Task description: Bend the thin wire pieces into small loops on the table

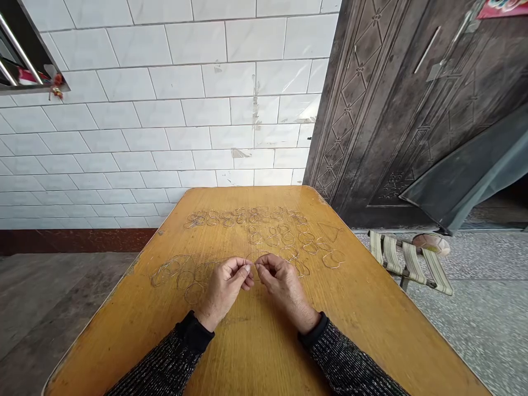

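Over the middle of the table, my left hand (227, 285) and my right hand (284, 285) almost meet, thumbs and forefingers pinched. Between them they hold a thin wire (256, 252), part of which arcs up behind the fingertips. Its ends are hidden by my fingers. Left of my left hand lie several thin wire rings (194, 292), some overlapping. Beyond and right of my right hand are several looped wire shapes (333, 259), each with joined loops. A row of similar wire loops (240, 215) runs across the far part of the table.
The yellow wooden table (264, 352) reaches to a white tiled wall (165, 118). A dark carved metal door (371, 126) stands at the right, with a grey curtain (474, 165) beside it. A folding stool with striped webbing (410, 264) is on the floor right of the table.
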The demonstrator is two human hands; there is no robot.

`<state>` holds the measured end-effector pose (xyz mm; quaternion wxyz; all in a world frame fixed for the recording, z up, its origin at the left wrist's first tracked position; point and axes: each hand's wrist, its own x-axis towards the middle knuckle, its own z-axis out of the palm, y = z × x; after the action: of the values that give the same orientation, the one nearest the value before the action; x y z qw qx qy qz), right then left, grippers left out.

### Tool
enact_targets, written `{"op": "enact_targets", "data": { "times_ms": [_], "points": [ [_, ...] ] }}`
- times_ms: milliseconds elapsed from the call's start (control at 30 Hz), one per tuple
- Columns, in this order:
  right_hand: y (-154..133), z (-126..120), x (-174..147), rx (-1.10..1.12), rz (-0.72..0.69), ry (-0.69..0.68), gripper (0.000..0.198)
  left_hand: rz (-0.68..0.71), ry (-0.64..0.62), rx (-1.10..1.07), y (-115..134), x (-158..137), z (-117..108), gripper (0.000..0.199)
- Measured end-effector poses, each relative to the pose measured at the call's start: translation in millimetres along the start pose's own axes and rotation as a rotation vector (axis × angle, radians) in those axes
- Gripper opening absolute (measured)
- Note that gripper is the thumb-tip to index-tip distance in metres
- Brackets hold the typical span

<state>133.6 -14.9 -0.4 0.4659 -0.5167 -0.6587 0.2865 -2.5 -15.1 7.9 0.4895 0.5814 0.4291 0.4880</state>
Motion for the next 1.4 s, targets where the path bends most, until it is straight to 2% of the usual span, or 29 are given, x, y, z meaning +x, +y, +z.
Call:
{"op": "enact_targets", "data": {
  "times_ms": [333, 633, 967, 1067, 1167, 1300, 1400],
  "points": [
    [-3, -3, -4, -0.249, -0.073, 0.089, 0.019, 0.031, -0.029, 0.048, 1, -3, 2, 0.019],
    [-2, -1, -4, -0.312, -0.119, 0.083, 0.021, -0.065, -0.013, -0.040, -2, -1, 2, 0.023],
    [-2, 0, -5, -0.339, -0.125, 0.059, 0.021, -0.014, -0.055, 0.081, 4, -2, 1, 0.023],
    [-8, -2, -6, -0.257, -0.146, 0.036, 0.020, -0.035, -0.034, 0.047, 3, 0, 0, 0.022],
    [-16, -14, -6, -0.022, -0.156, 0.034, 0.019, -0.072, 0.010, -0.016, 1, 3, -4, 0.020],
    [-17, -37, 3, 0.371, 0.015, 0.146, 0.027, -0.155, 0.018, -0.151, 2, 5, -10, 0.021],
    [-6, -45, 12, 0.410, 0.058, 0.142, 0.027, -0.196, -0.033, -0.225, 4, 5, -12, 0.022]
  ]
}}
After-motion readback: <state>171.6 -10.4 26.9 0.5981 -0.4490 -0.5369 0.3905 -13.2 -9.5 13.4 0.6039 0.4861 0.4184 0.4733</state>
